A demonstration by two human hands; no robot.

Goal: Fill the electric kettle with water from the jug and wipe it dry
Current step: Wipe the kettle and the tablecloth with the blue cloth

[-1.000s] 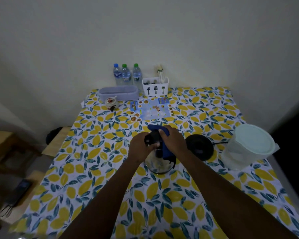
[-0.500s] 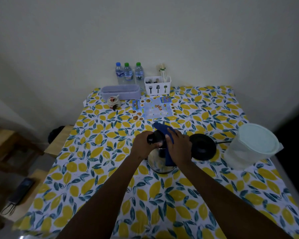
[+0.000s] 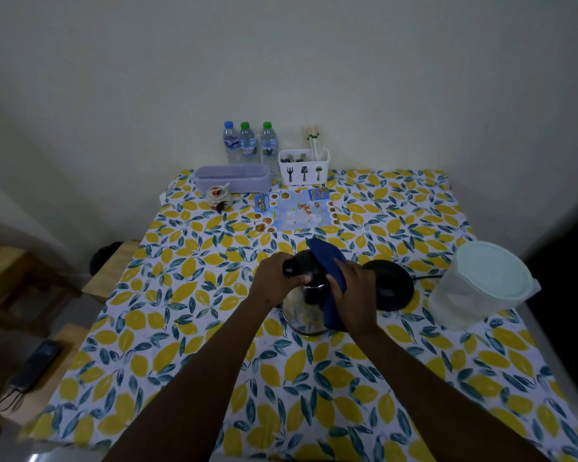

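A steel electric kettle (image 3: pixel 302 313) with a black top stands in the middle of the lemon-print table (image 3: pixel 181 295). My left hand (image 3: pixel 274 275) grips its black handle. My right hand (image 3: pixel 354 290) presses a dark blue cloth (image 3: pixel 324 258) against the kettle's right side and lid. The kettle's round black base (image 3: pixel 389 288) lies just to the right, with its cord running right. A translucent water jug (image 3: pixel 481 288) with a pale lid stands at the far right, apart from both hands.
At the back by the wall are three water bottles (image 3: pixel 247 143), a white cutlery holder (image 3: pixel 303 168), a lilac oblong box (image 3: pixel 232 178), a small patterned pot (image 3: pixel 218 196) and a blue printed sheet (image 3: pixel 294 211). Wooden furniture (image 3: pixel 20 288) stands left of the table.
My right hand has slid the blue cloth down and around the kettle's right side. My left hand stays on the handle. The view has shifted slightly.
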